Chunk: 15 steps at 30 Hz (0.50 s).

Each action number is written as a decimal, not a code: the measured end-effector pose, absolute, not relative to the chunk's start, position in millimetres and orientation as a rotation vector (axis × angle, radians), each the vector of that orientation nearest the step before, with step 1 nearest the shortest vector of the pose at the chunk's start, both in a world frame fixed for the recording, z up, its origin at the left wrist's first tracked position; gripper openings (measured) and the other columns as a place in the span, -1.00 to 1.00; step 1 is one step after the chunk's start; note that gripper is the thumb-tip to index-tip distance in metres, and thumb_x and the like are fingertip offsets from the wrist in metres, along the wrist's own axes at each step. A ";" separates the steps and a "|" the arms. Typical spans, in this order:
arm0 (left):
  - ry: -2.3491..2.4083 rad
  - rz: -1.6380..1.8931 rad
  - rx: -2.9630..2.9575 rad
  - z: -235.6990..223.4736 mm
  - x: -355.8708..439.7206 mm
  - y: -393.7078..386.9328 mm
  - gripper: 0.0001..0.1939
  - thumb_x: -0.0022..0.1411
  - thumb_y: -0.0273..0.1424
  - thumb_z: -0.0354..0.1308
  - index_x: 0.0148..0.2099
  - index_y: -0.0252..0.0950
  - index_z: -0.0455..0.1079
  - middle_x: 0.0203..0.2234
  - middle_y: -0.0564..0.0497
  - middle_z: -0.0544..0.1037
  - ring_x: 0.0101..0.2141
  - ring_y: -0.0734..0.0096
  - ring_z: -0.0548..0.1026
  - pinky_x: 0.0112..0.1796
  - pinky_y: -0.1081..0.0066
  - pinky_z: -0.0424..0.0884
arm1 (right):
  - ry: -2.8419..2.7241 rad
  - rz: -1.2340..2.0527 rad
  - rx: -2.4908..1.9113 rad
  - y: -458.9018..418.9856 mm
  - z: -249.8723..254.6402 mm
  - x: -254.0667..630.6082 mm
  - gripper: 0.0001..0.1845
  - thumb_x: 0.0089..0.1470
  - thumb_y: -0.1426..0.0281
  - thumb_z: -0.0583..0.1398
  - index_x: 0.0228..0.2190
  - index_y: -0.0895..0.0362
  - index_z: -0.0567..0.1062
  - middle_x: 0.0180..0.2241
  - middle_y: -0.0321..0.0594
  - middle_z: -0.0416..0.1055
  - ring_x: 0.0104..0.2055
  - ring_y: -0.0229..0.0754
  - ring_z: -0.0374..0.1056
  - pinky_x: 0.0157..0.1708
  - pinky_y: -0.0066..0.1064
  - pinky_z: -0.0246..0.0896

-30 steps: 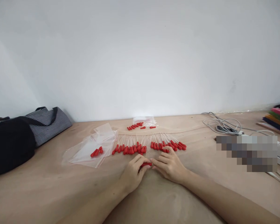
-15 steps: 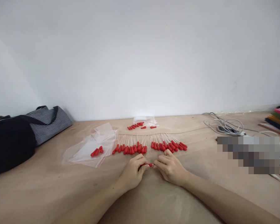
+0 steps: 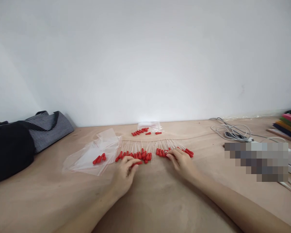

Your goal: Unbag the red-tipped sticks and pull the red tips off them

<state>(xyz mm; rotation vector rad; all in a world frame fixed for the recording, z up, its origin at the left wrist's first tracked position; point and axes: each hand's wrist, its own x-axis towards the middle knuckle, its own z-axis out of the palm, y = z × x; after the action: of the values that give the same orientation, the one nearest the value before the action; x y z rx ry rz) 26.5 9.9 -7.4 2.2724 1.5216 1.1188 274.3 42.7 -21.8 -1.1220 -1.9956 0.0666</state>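
My left hand (image 3: pixel 123 174) is closed on a red rubber dropper bulb (image 3: pixel 137 163), pinched between thumb and fingers, its narrow end pointing right. My right hand (image 3: pixel 183 163) is over the right-hand group of droppers, fingers pinched round what looks like a glass tube; just its pale end (image 3: pixel 166 151) shows at the fingertips. Droppers with red bulbs lie in two fans, bulbs towards me: one left group (image 3: pixel 143 154) beyond my left hand, one right group (image 3: pixel 160 152) partly hidden by my right hand. Between them are bare glass tubes (image 3: pixel 153 153).
Clear plastic bags (image 3: pixel 87 158) lie at left with a few red bulbs (image 3: pixel 100 158) on them. Farther back are loose bulbs (image 3: pixel 138 132) and a small bag (image 3: pixel 149 125) with tubes. A striped bag (image 3: pixel 50 129) stands left; coiled cables (image 3: pixel 230 129) and coloured folders (image 3: pixel 288 124) are right.
My hands have come apart from where they met over a red bulb. The left has moved left with a bulb; the right has shifted up and right onto the right group of droppers.
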 end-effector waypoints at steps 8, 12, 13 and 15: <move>2.348 1.044 1.845 14.8 -78.3 20.7 -0.64 -0.01 -0.24 0.01 -0.20 -0.31 0.39 -0.42 -0.06 0.50 -0.40 0.26 0.44 -0.38 0.34 0.34 | -1.721 0.680 -1.483 92.5 9.2 262.7 -0.82 0.00 0.37 0.05 -0.31 0.18 0.33 -0.54 -0.24 0.42 -0.61 -0.30 0.30 -0.61 -0.49 0.14; 2.434 0.933 1.718 11.8 -99.0 24.2 -0.69 -0.02 -0.22 0.03 -0.27 -0.27 0.40 -0.47 -0.03 0.53 -0.41 0.23 0.45 -0.42 0.33 0.32 | -1.749 0.691 -1.557 113.6 3.0 234.1 -0.81 -0.07 0.39 0.12 -0.34 0.20 0.36 -0.60 -0.26 0.41 -0.64 -0.30 0.29 -0.62 -0.49 0.12; 2.425 0.924 1.692 10.0 -100.9 25.0 -0.70 -0.03 -0.21 0.04 -0.28 -0.27 0.41 -0.49 -0.03 0.53 -0.43 0.23 0.45 -0.43 0.34 0.32 | -1.755 0.669 -1.580 116.8 0.5 226.9 -0.81 -0.09 0.39 0.14 -0.35 0.20 0.37 -0.58 -0.24 0.42 -0.62 -0.28 0.30 -0.60 -0.48 0.13; 2.405 0.912 1.646 6.8 -102.7 26.1 -0.69 -0.05 -0.19 0.06 -0.30 -0.27 0.41 -0.52 -0.03 0.53 -0.46 0.24 0.44 -0.44 0.34 0.32 | -1.763 0.595 -1.621 120.6 -4.3 214.9 -0.81 -0.11 0.38 0.15 -0.37 0.20 0.38 -0.49 -0.15 0.43 -0.50 -0.22 0.35 -0.53 -0.45 0.15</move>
<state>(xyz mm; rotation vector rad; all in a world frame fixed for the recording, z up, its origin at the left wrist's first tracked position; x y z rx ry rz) -102.7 26.1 6.8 1.6463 2.4046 0.9116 214.9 120.6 -4.3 -1.6211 -1.7630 0.5953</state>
